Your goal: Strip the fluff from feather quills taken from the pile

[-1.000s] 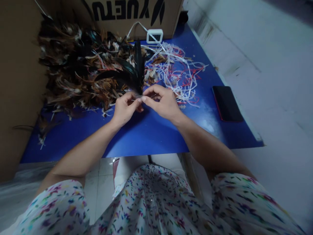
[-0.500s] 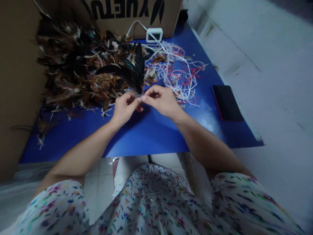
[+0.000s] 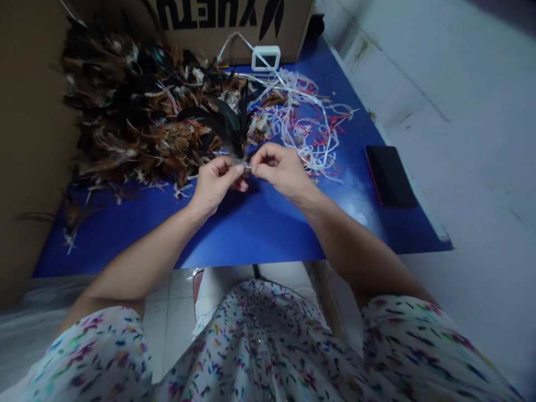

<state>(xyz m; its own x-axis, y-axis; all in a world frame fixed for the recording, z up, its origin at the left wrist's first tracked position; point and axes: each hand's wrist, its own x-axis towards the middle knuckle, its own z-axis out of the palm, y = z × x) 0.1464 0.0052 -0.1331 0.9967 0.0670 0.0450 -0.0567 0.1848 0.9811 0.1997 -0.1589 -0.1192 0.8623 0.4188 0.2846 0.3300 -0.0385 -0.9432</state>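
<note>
A small bunch of dark feathers (image 3: 233,127) stands up from between my hands, its plumes fanned away from me. My left hand (image 3: 215,181) pinches the pale base of the bunch between thumb and forefinger. Close beside it, my right hand (image 3: 280,168) is closed in a pinch at the same base; what its fingertips hold is too small to make out. Behind the bunch lies a big heap of brown and black feathers (image 3: 125,134). White and red ribbon strips (image 3: 320,134) lie tangled beyond my right hand.
On the blue table (image 3: 259,234) a dark phone (image 3: 390,176) lies at the right edge. A small white display device (image 3: 265,58) stands against a cardboard box (image 3: 234,39) at the back. A single feather tuft (image 3: 72,215) lies at the left, and a wall (image 3: 469,151) borders the right side.
My right fingertips have drawn slightly right, away from my left thumb. The dark plumes have shifted and tilted a little in my left hand.
</note>
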